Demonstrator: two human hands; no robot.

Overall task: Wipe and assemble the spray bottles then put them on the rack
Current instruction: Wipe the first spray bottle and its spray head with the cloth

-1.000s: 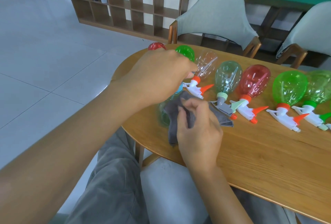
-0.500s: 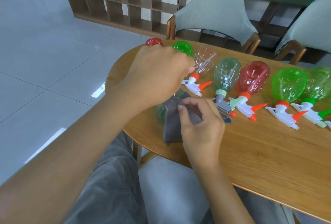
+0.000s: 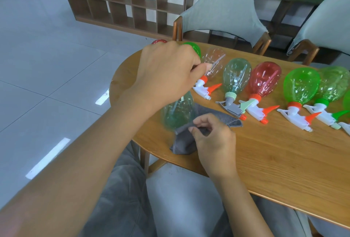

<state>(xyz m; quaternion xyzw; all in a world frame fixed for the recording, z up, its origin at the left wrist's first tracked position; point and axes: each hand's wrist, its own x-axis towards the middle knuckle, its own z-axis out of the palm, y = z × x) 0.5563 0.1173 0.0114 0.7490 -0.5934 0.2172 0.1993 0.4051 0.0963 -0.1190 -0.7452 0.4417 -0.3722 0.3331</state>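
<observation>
teal-tinted clear bottle (image 3: pixel 178 112) stands roughly upright at the table (image 3: pixel 265 161) edge, long axis near vertical, top hidden under our left hand (image 3: pixel 166 74), which grips it w/ curled fingers. our right hand (image 3: pixel 212 138) pinches the grey cloth (image 3: pixel 184 142) beside its base. vs 0.5 s ago: more of the bottle shows, cloth lower.

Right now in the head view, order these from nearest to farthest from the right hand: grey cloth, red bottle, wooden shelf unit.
1. Grey cloth, pinched in the right hand.
2. Red bottle, lying mid-table.
3. Wooden shelf unit, across the floor.
</observation>
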